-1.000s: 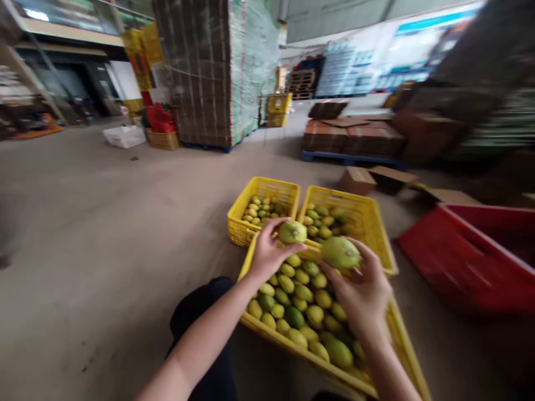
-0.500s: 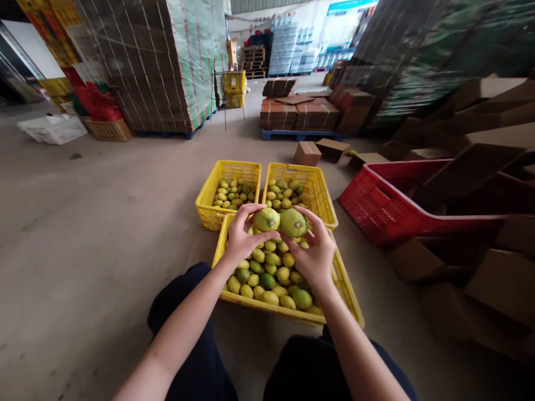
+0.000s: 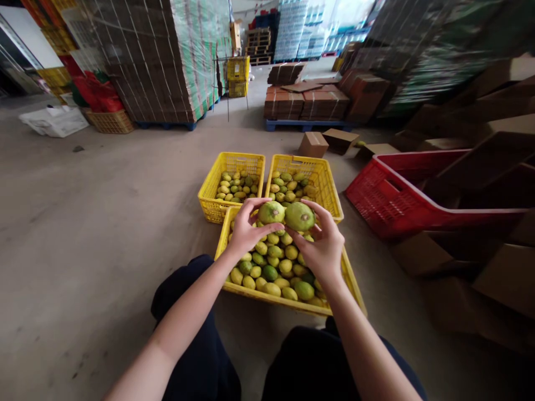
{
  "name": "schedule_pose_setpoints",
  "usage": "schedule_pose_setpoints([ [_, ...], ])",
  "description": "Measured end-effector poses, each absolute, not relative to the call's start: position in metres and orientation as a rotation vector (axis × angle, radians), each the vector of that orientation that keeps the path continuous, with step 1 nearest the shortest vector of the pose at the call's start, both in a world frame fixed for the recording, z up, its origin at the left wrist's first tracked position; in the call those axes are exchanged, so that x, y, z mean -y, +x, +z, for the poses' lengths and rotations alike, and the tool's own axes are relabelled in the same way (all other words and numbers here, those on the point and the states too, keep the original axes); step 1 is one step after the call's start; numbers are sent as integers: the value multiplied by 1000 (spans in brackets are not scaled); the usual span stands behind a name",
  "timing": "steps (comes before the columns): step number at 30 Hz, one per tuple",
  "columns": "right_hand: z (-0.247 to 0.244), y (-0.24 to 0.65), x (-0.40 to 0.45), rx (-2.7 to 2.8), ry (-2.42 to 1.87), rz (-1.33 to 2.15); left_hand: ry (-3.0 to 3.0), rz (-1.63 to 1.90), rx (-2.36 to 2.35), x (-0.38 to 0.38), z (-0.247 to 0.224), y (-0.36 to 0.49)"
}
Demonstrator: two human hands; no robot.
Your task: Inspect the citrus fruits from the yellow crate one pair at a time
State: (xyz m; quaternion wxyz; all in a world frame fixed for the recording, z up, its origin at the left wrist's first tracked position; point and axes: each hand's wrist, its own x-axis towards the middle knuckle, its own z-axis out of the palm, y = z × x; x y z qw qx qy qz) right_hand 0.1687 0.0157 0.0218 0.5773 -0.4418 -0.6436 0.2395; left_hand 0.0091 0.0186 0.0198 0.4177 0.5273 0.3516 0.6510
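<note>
My left hand (image 3: 247, 227) is closed around a green-yellow lemon (image 3: 271, 212), thumb below and fingers above. In my right hand (image 3: 322, 242) is a slightly larger green lemon (image 3: 300, 216), gripped the same way. The two fruits are held side by side, stem ends toward me, above the near yellow crate (image 3: 267, 298). That crate holds many lemons (image 3: 272, 289), yellow and green mixed. Behind it stand a left yellow crate (image 3: 208, 196) and a right yellow crate (image 3: 332, 186), each with lemons on its bottom.
A red crate (image 3: 376, 192) with cardboard in it stands at the right, beside loose cardboard boxes (image 3: 426, 253). Farther back are a small carton (image 3: 313, 145), flattened cardboard on a blue pallet (image 3: 309, 126) and a tall wrapped stack (image 3: 142, 61). Concrete floor (image 3: 104, 223) stretches along the left.
The camera view has tilted down a little, so the background sits higher. Both hands still hold the two lemons side by side, with hardly any change in grip.
</note>
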Motion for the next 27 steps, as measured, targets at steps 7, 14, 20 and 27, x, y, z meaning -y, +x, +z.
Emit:
schedule_pose_setpoints([
  [7,40,175,-12,1287,-1082,1267,771,1273,-1012,-21,20,10],
  [14,31,170,-13,1105,-1161,1647,417,927,-1079,-18,27,10],
  [20,31,169,-13,1134,-1163,1409,521,1142,-934,-22,18,11],
  [27,24,167,-13,1419,-1172,674,775,1480,-770,-19,16,12],
])
